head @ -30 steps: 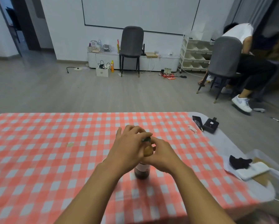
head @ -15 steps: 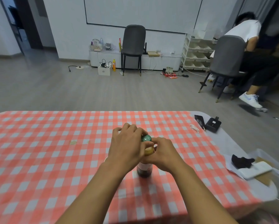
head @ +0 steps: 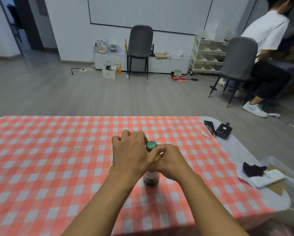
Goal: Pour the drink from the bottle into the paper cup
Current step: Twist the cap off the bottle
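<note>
Upright dark glass bottle being gripped mid-table on checked cloth, left hand being clenched round its neck, right hand being closed below round green cap, paper cup rim being glimpsed behind left wrist.

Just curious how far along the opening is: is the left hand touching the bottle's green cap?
Touching. In the head view the left hand's thumb lies across the base of the green cap, while the right hand grips the bottle's neck.

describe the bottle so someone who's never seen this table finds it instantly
On the red-and-white checked tablecloth, look near the middle, where both hands meet. The bottle stands upright there, left hand and right hand wrapped round its neck. Its green cap and dark base mark it out.
</note>
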